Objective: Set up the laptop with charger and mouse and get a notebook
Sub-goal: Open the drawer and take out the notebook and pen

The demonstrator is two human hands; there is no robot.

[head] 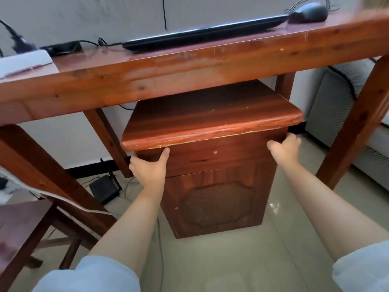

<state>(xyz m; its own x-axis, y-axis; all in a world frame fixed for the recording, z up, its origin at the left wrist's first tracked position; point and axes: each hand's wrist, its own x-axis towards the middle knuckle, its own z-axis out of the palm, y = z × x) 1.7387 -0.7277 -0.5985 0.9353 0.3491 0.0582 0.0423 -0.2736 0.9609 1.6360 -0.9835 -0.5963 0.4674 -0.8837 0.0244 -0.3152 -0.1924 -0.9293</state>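
Nearest the camera, two light-blue sleeves [90,275] are seen at the bottom edge, with bare forearms reaching forward to a small wooden cabinet [216,186] standing on the tiled floor [242,260] under the table.

The left hand [148,167] is placed at the cabinet's front left corner, just under the overhanging top board [210,125]; its thumb is pressed up against the board's lower edge and its fingers are curled around the corner. The right hand [285,149] is set at the cabinet's front right corner, fingers hooked under the same board. Both hands are thus closed on the cabinet's upper corners.

To the left of the cabinet, a wooden chair [23,232] is seen near the camera, and a black box with cables [105,189] lies on the floor farther back. To the cabinet's right, a grey padded seat [341,102] stands against the wall.

Above the cabinet, the wooden table [168,74] spans the view. On it, directly above the cabinet, the closed black laptop [206,32] lies flat. The black mouse [309,11] rests just beyond the laptop's right end. A charger brick [62,47] with its cable lies above and to the cabinet's left, beside a blurred white sheet or pad [23,62]; whether this is the notebook cannot be told.
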